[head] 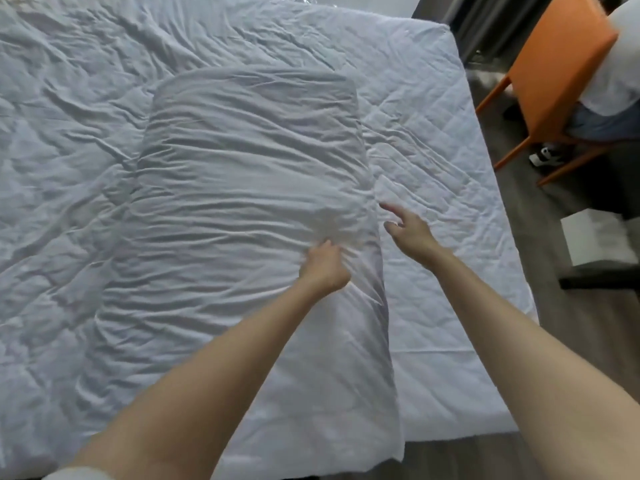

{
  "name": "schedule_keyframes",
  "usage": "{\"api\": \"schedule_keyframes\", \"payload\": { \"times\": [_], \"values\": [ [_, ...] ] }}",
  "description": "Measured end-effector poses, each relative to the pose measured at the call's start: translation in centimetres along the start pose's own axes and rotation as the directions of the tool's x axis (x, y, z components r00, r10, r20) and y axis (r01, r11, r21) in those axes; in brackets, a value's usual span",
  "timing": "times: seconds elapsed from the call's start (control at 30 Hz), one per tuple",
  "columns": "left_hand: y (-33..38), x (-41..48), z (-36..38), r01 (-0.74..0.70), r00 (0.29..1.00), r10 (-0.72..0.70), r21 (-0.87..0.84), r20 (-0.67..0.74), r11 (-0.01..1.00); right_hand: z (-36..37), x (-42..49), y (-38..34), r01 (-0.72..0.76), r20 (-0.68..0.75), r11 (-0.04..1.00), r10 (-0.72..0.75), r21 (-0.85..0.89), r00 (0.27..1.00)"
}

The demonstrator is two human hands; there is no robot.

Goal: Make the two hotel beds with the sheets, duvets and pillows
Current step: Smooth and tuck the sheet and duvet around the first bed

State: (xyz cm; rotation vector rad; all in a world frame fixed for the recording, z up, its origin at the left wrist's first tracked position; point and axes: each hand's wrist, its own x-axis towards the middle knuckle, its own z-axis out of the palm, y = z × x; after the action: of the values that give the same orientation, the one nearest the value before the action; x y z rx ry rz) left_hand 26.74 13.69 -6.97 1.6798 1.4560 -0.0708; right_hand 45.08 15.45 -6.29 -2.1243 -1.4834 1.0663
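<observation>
Folded duvet (249, 174) lies lengthwise on the bed (433, 116), looks soft, light and limp; left hand (325, 266) grips bunched cloth near its right edge, right hand (408, 230) hovers spread-fingered beside it; likely best gripped along that edge.
</observation>
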Motion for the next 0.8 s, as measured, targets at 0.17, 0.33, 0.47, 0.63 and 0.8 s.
{"api": "schedule_keyframes", "payload": {
  "times": [0.17, 0.33, 0.47, 0.63, 0.8],
  "values": [
    [-4.0, 0.6, -1.2, -0.183, 0.93, 0.202, 0.091, -0.307, 0.979, 3.9, 0.0, -0.3, -0.264, 0.176, 0.922, 0.221, 0.282, 0.959],
    [-8.1, 1.6, -4.2, -0.07, 0.934, 0.169, 0.302, -0.315, 0.951, 7.7, 2.3, -1.5, -0.313, 0.057, 0.897, 0.311, 0.312, 0.949],
    [-10.2, 2.0, -6.7, -0.021, 0.933, 0.137, 0.331, -0.333, 0.944, 8.5, 3.4, -1.7, -0.276, -0.01, 0.908, 0.294, 0.315, 0.956],
    [-10.0, 3.0, -8.8, -0.01, 0.861, 0.117, 0.213, -0.495, 0.977, 9.9, 3.9, -4.6, -0.106, -0.032, 0.864, 0.14, 0.492, 0.99],
    [-8.7, 4.1, -9.5, 0.041, 0.85, 0.049, 0.16, -0.524, 0.986, 11.0, 3.5, -6.2, -0.028, -0.027, 0.826, 0.052, 0.563, 0.998]
  ]
}}
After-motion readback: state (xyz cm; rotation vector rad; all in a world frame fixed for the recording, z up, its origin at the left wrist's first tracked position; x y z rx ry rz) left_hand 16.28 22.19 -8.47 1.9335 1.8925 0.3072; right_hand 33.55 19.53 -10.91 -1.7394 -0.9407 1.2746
